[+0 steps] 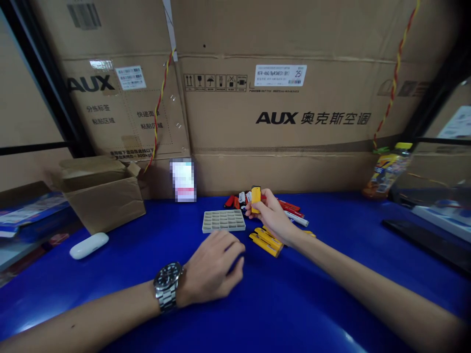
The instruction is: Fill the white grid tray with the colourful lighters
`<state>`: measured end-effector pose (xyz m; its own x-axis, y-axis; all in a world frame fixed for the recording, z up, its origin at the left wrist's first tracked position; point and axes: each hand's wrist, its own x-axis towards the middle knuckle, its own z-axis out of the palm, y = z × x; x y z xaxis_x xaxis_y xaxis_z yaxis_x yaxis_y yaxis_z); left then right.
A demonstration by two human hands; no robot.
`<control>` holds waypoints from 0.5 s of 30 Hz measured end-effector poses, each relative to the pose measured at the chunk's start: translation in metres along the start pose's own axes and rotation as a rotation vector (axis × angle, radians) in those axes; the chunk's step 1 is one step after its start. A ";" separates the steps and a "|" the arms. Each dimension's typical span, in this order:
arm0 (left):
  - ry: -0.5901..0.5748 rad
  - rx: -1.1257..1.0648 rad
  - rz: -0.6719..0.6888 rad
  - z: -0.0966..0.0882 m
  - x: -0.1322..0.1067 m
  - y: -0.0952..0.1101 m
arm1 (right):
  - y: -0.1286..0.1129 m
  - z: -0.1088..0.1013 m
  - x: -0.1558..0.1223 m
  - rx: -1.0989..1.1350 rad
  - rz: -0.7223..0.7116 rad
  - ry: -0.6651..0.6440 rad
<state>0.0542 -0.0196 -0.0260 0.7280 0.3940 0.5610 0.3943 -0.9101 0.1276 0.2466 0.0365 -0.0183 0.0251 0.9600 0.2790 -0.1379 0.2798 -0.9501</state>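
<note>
My right hand (270, 211) pinches a yellow lighter (256, 200) with a dark top, holding it upright above the table. Beneath that hand lie several yellow lighters (265, 243) side by side. Red and white ones (239, 200) are piled behind it, partly hidden by my fingers, and more red ones (291, 206) lie to its right. My left hand (215, 267), its fingers loosely bent and the thumb apart, hovers or rests near the front of a pale compartment tray (223, 228). Nothing shows in it. The tray's slots look unfilled.
Large cardboard boxes (312, 162) form a wall behind the blue table (279, 314). To the left are a small open carton (110, 203) and a white rounded case (89, 245). A lit, blurred phone screen (183, 180) leans at the back. A drink bottle (389, 171) stands right.
</note>
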 end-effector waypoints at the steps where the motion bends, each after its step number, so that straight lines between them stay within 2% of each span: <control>1: 0.039 0.044 -0.044 0.000 -0.001 -0.007 | 0.001 0.003 0.000 0.027 0.013 0.012; 5: 0.154 0.203 -0.281 -0.004 -0.007 -0.037 | 0.000 0.014 -0.001 0.146 0.088 0.015; 9: 0.172 0.224 -0.518 -0.006 -0.015 -0.052 | -0.006 0.029 -0.008 0.193 0.120 0.019; 12: 0.121 0.218 -0.535 -0.005 -0.016 -0.052 | -0.009 0.043 -0.016 0.238 0.163 0.073; 15: 0.072 0.224 -0.535 -0.004 -0.014 -0.050 | -0.005 0.053 -0.024 0.216 0.248 0.058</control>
<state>0.0216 0.0193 -0.0370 0.3577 0.7747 0.5214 0.8113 -0.5343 0.2372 0.1940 0.0113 -0.0123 0.0203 0.9994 0.0284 -0.3538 0.0338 -0.9347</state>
